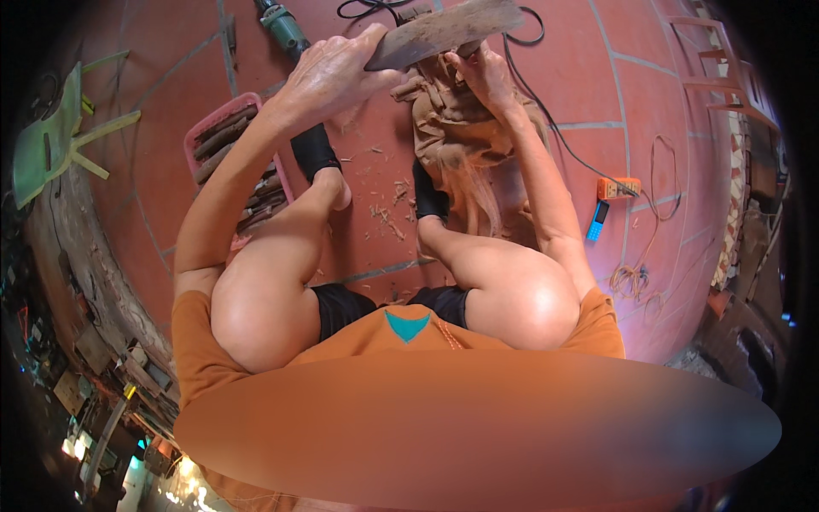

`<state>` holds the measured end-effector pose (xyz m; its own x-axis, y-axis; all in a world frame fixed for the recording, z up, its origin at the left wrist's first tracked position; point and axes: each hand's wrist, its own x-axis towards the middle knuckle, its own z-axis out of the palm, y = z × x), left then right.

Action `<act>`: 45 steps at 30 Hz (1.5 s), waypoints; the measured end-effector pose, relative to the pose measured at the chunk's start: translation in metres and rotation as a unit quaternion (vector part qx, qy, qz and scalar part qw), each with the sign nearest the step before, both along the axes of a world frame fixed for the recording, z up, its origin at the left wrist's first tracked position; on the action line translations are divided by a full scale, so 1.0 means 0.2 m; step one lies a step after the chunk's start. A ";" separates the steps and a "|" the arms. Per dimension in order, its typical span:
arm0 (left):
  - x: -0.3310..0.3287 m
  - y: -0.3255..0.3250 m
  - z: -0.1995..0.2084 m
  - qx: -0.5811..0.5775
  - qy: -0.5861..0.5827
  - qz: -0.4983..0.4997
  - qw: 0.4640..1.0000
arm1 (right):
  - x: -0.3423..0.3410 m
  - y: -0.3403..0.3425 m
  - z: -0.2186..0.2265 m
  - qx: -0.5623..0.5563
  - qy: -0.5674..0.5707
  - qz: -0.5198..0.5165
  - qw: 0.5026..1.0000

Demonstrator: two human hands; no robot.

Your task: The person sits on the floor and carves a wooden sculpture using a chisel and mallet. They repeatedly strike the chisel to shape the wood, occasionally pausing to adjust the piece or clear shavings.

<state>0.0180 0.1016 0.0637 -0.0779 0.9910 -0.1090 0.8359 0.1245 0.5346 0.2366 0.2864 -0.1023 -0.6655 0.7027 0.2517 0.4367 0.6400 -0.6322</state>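
Note:
My left hand (341, 68) is wrapped round the near-left end of a flat, worn wooden mallet (452, 32), which slants up to the right. Below its far end, my right hand (486, 78) is closed round a wooden-handled chisel (468, 49). Only the top of its handle shows; the blade is hidden. The mallet is over that handle, and I cannot tell if they touch. Beneath both hands stands a brown carved wooden sculpture (465, 158) with folded, flowing shapes, between my right foot and right forearm.
A pink basket (189, 141) of wooden-handled tools stands left of my leg. A green power tool (283, 30) lies ahead, with black cable nearby. Wood shavings (391, 218) litter the tiles. An orange power strip (618, 187) and blue phone (599, 220) lie right; a green chair (51, 141) stands left.

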 end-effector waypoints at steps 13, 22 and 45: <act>0.01 -0.02 0.03 0.007 0.002 0.020 1.000 | 0.00 0.00 -0.01 0.052 0.006 0.002 0.999; 0.04 -0.02 0.00 0.020 0.030 -0.013 0.999 | 0.01 0.01 -0.02 0.046 0.004 0.026 0.999; -0.09 -0.10 -0.11 0.067 -0.091 0.089 0.990 | 0.04 0.02 0.00 -0.010 0.102 -0.024 0.994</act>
